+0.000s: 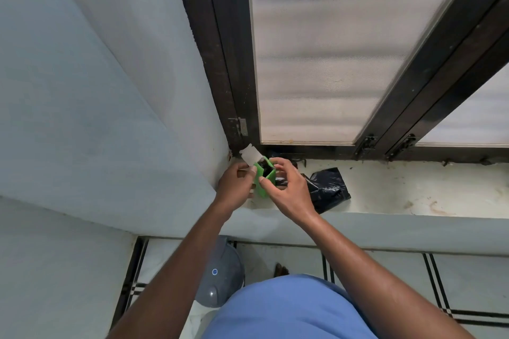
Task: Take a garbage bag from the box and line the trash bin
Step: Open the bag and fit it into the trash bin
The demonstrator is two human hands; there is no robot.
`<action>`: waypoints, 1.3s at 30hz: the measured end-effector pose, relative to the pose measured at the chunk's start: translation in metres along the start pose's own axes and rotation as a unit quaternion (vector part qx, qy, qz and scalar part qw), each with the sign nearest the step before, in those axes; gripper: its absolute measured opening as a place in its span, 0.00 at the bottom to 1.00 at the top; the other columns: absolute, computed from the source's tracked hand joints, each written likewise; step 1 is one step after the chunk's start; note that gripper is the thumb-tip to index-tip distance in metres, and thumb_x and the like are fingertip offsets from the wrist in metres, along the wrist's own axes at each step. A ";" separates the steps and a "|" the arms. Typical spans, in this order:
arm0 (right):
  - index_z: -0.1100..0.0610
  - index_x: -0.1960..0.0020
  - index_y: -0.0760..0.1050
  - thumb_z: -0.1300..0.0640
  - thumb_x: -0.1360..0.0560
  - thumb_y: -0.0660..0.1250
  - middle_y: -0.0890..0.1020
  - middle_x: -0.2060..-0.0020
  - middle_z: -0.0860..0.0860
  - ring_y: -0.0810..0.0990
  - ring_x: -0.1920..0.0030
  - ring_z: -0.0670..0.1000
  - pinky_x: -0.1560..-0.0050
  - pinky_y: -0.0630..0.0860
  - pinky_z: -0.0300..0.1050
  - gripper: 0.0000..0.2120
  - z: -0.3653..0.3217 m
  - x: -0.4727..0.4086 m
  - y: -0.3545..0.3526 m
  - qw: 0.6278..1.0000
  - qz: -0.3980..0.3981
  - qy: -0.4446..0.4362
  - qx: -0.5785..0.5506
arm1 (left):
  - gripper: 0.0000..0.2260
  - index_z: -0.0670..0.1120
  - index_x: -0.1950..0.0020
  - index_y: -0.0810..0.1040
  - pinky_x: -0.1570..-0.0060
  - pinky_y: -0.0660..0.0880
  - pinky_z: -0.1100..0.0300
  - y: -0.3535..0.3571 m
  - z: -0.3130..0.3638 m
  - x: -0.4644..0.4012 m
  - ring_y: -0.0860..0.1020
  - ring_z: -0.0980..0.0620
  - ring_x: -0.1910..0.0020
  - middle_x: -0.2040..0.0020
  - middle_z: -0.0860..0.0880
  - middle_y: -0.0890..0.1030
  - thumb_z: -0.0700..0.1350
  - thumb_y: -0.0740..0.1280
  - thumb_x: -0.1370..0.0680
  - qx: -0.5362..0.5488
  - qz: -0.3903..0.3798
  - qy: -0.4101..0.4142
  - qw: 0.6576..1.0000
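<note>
While no label reads, both hands' fingers [264, 181] grip the green box [264, 180].

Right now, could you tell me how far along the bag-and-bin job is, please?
Early stage. Done: the green box is up off the window sill, its white flap open. In hand: the left hand holds the box while the right hand grips its open top, dark bags visible inside. Left: pulling one bag out and lining the grey trash bin on the floor below.
</note>
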State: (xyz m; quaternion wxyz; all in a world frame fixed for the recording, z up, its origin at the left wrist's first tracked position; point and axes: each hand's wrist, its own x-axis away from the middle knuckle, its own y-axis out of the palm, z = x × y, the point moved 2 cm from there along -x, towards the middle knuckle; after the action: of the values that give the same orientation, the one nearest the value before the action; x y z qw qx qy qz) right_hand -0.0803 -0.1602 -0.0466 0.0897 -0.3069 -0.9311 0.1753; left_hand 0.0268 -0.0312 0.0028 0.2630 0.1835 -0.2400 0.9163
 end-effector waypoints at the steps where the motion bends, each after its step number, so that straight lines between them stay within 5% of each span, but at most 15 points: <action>1: 0.40 0.29 0.78 0.39 0.20 0.75 0.81 0.36 0.44 0.83 0.38 0.43 0.47 0.85 0.37 0.22 0.001 0.002 0.000 1.000 0.002 0.001 -0.012 | 0.12 0.51 0.32 0.77 0.57 0.87 0.56 0.000 0.000 -0.001 0.87 0.50 0.49 0.39 0.49 0.84 0.50 0.69 0.14 0.013 -0.001 0.007 1.000; 4: 0.42 0.31 0.83 0.43 0.18 0.73 0.82 0.37 0.43 0.84 0.40 0.44 0.48 0.84 0.37 0.16 0.002 0.005 -0.001 1.000 0.010 0.005 -0.027 | 0.13 0.48 0.33 0.76 0.61 0.85 0.59 0.000 -0.003 -0.005 0.87 0.50 0.53 0.44 0.51 0.83 0.43 0.73 0.16 0.065 0.004 0.006 0.998; 8: 0.44 0.34 0.86 0.49 0.16 0.71 0.84 0.39 0.43 0.85 0.43 0.41 0.49 0.84 0.37 0.12 0.003 0.002 -0.004 1.000 0.015 0.004 -0.019 | 0.06 0.41 0.43 0.82 0.53 0.88 0.56 0.005 -0.008 -0.009 0.87 0.45 0.47 0.40 0.43 0.84 0.33 0.71 0.19 0.119 0.024 0.014 0.992; 12: 0.46 0.33 0.84 0.48 0.17 0.63 0.87 0.41 0.44 0.87 0.41 0.46 0.46 0.89 0.53 0.16 0.001 -0.002 -0.008 0.996 -0.004 0.048 -0.071 | 0.10 0.39 0.52 0.86 0.47 0.87 0.54 0.008 -0.004 -0.012 0.88 0.44 0.45 0.45 0.39 0.88 0.33 0.64 0.19 0.161 0.028 -0.027 0.986; 16: 0.48 0.27 0.79 0.48 0.14 0.70 0.85 0.39 0.46 0.89 0.46 0.50 0.51 0.90 0.55 0.16 0.000 -0.004 -0.013 0.997 -0.027 0.048 -0.063 | 0.11 0.46 0.53 0.91 0.41 0.84 0.51 0.008 -0.011 -0.016 0.86 0.49 0.44 0.44 0.51 0.89 0.36 0.69 0.22 0.035 0.044 0.044 0.997; 21: 0.43 0.21 0.76 0.45 0.17 0.75 0.83 0.38 0.47 0.88 0.50 0.45 0.47 0.88 0.47 0.25 -0.001 -0.014 -0.021 0.997 -0.057 0.010 0.047 | 0.12 0.46 0.47 0.90 0.40 0.82 0.56 0.010 -0.014 -0.018 0.84 0.50 0.40 0.36 0.52 0.87 0.33 0.69 0.21 -0.019 0.021 0.087 0.996; 25: 0.47 0.25 0.81 0.44 0.18 0.77 0.82 0.39 0.47 0.86 0.51 0.43 0.46 0.86 0.42 0.23 -0.009 -0.022 -0.030 0.992 -0.064 -0.035 0.105 | 0.18 0.48 0.35 0.82 0.42 0.80 0.62 0.011 -0.023 -0.015 0.83 0.51 0.35 0.35 0.51 0.84 0.32 0.72 0.21 0.008 0.006 0.119 0.993; 28: 0.50 0.28 0.83 0.42 0.19 0.77 0.84 0.39 0.46 0.85 0.53 0.44 0.47 0.85 0.46 0.23 -0.013 -0.027 -0.032 0.983 -0.067 -0.075 0.154 | 0.27 0.49 0.26 0.73 0.37 0.78 0.57 0.018 -0.035 -0.013 0.79 0.53 0.34 0.32 0.54 0.79 0.45 0.77 0.22 -0.060 0.024 0.109 0.992; 31: 0.51 0.27 0.83 0.40 0.18 0.76 0.85 0.39 0.46 0.83 0.51 0.44 0.46 0.83 0.45 0.24 -0.017 -0.030 -0.032 0.973 -0.074 -0.096 0.195 | 0.30 0.50 0.25 0.73 0.45 0.81 0.56 0.027 -0.039 -0.007 0.82 0.53 0.42 0.39 0.56 0.82 0.58 0.78 0.23 -0.130 0.024 0.124 0.983; 34: 0.50 0.28 0.84 0.40 0.18 0.75 0.85 0.41 0.45 0.81 0.51 0.42 0.46 0.82 0.44 0.23 -0.019 -0.032 -0.031 0.969 -0.077 -0.100 0.210 | 0.25 0.50 0.28 0.76 0.47 0.84 0.47 0.034 -0.038 -0.005 0.86 0.45 0.45 0.41 0.48 0.87 0.60 0.73 0.21 -0.195 0.068 0.158 0.966; 39: 0.50 0.30 0.85 0.40 0.19 0.76 0.86 0.43 0.45 0.79 0.54 0.37 0.54 0.74 0.35 0.22 -0.022 -0.036 -0.035 0.967 -0.087 -0.085 0.223 | 0.28 0.46 0.21 0.68 0.46 0.83 0.46 0.038 -0.042 -0.003 0.86 0.42 0.43 0.36 0.45 0.86 0.57 0.70 0.17 -0.217 0.082 0.157 0.960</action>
State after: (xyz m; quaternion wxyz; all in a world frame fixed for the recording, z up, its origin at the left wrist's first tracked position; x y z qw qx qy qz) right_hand -0.0648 -0.2025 -0.0151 0.0908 -0.1813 -0.8957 0.3957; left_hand -0.0015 -0.0383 -0.0465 0.2550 -0.0449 -0.4028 0.8779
